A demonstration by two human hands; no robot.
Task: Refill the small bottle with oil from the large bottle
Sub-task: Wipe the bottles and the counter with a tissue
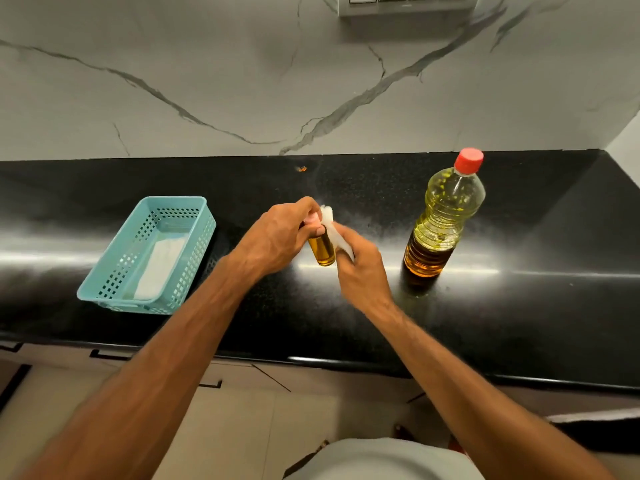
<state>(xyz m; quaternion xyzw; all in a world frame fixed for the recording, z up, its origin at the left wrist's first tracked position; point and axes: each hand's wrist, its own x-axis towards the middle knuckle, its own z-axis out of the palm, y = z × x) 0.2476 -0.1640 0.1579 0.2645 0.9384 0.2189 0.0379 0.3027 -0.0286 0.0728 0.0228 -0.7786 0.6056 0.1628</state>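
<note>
The small oil bottle (322, 249) is gripped at its top by the left hand (273, 237); a white tissue (334, 233) is pinched against its side by the right hand (360, 268).

Home kitchen: black countertop (485, 306) (polished), marble backsplash (242, 81).

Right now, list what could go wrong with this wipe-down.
The small bottle, full of oil, is pinched only at its top by the left hand; oily glass may slip. The right hand rubbing with the white tissue could elbow the large bottle standing close by.
</note>
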